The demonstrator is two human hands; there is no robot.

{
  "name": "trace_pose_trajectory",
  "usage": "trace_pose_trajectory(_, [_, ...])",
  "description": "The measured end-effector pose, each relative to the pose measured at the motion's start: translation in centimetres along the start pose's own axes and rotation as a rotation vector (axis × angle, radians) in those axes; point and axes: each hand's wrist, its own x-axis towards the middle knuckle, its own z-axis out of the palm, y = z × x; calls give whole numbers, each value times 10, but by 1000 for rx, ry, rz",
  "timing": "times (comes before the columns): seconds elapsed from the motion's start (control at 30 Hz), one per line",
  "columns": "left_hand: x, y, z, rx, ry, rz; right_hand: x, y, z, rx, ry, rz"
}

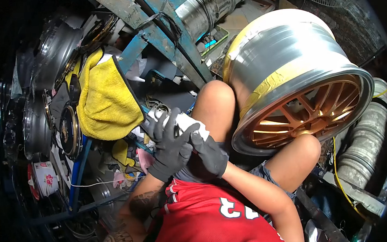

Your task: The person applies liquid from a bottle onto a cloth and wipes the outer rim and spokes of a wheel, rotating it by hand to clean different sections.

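Note:
Both my hands wear dark grey gloves and meet in front of my lap. My left hand is closed around a crumpled white cloth or paper, and bits of white show between its fingers. My right hand pinches the other end of it, thumb and fingers pressed together. Whether anything is wrapped inside the white piece is hidden. Right of my hands, a wheel rim leans against my legs. Its barrel is polished silver, its spokes are bronze, and yellow masking tape runs along the barrel.
A yellow towel hangs on a blue metal frame to the left. More wheel rims are stacked at the far left. Silver cylinders lie at right and at the top. A yellow cord runs beside the right one.

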Motion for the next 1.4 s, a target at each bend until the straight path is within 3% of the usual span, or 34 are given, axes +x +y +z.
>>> trace_pose_trajectory(0.1, [2, -21, 11, -188, 119, -215, 1, -3, -3, -13, -54, 71])
trace_pose_trajectory(0.2, [-7, -5, 16, -74, 44, -88, 4, 13, -3, 15, 30, -13])
trace_pose_trajectory(0.27, [0, -2, 11, 40, 70, -43, 3, 16, -8, 67, -13, 49])
trace_pose_trajectory(0.37, [-1, -12, 25, -374, 152, -334, -1, 11, -6, 206, -4, 56])
trace_pose_trajectory(0.43, [-3, -10, 25, -598, 155, -382, -3, 13, 3, 341, 73, 21])
trace_pose_trajectory(0.53, [-2, 0, 19, -875, 141, -413, -7, 3, -5, 484, -130, 69])
trace_pose_trajectory(0.57, [4, 4, 7, -805, 182, -392, -7, -1, -8, 540, -178, 59])
trace_pose_trajectory(0.6, [16, 7, -6, -702, 239, -363, -7, -13, 3, 825, -113, 70])
trace_pose_trajectory(0.7, [27, 11, -5, -511, 436, -324, -15, -12, 3, 822, -50, 2])
trace_pose_trajectory(0.77, [26, 21, -6, -526, 375, -353, -22, -15, -12, 390, -139, -62])
trace_pose_trajectory(0.83, [20, 42, -1, -522, 339, -341, -27, -27, 1, 154, 70, -414])
trace_pose_trajectory(0.9, [14, 65, 15, -1019, 409, -602, -8, 14, -7, -619, 82, -751])
trace_pose_trajectory(0.93, [15, 64, 11, -689, 326, -418, -6, 7, -18, -722, 79, -824])
trace_pose_trajectory(0.97, [25, 66, 2, -650, 211, -242, -5, 1, -29, -820, 82, -900])
trace_pose_trajectory(1.03, [45, 73, -27, -548, -12, 100, -34, -86, -72, -409, 49, -927])
trace_pose_trajectory(1.07, [68, 94, -31, -575, 14, 292, -40, -101, -84, -339, 179, -901])
trace_pose_trajectory(1.1, [91, 106, -45, -576, -118, 504, -46, -113, -100, -236, 322, -875])
trace_pose_trajectory(1.2, [163, 128, -48, -729, 153, 416, -68, -145, -154, 184, 766, -784])
trace_pose_trajectory(1.23, [192, 90, -15, -1017, 212, 315, -72, -154, -170, 347, 911, -740])
trace_pose_trajectory(1.27, [221, 52, 17, -1309, 304, 234, -67, -151, -193, 269, 1058, -839])
trace_pose_trajectory(1.3, [266, 79, 18, -1183, 280, 230, -62, -144, -211, 184, 1202, -935])
trace_pose_trajectory(1.4, [369, 131, 45, -727, 133, 204, -60, -143, -221, 207, 1188, -980])
